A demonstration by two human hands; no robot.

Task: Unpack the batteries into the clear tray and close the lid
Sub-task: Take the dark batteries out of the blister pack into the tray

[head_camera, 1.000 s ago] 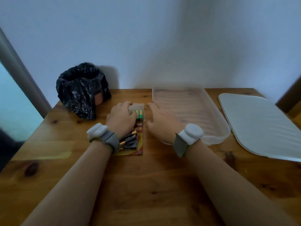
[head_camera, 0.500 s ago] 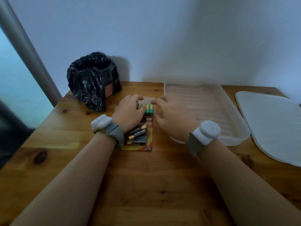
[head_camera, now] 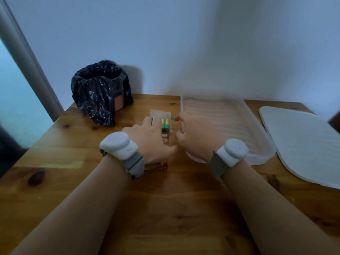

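My left hand [head_camera: 152, 142] lies flat on the battery pack [head_camera: 166, 134]. Its fingers are straight and pressing down on the pack, and the thumb reaches out to the right across the card. Past my fingertips the far end of the pack shows, with two green-and-yellow batteries [head_camera: 165, 124] under the plastic and a pale flap beyond them.

My right hand [head_camera: 196, 137] hovers at the pack's right edge with its fingers curled, the index tip and thumb turned toward that edge. The blur keeps me from telling whether they touch or pinch it.

The pack lies on the tabletop [head_camera: 165, 208] in the narrow lane between the black bag-lined bin [head_camera: 99, 92] and the clear tray [head_camera: 257, 124]. The tray's left rim runs just beside my right hand. Its far edge sits near the wall [head_camera: 202, 43], and its near corner is hidden behind my right wrist.

The lid [head_camera: 303, 144] lies flat to the right of the tray, apart from it, with a slim strip of wood between their edges. Its right side runs out of view.

The bin stands at the far left corner, near the tabletop's left edge, and a grey frame [head_camera: 27, 57] rises beyond it. Bare wood shows around my forearms on the near side. Each wrist carries a white band, left [head_camera: 119, 146] and right [head_camera: 232, 151].
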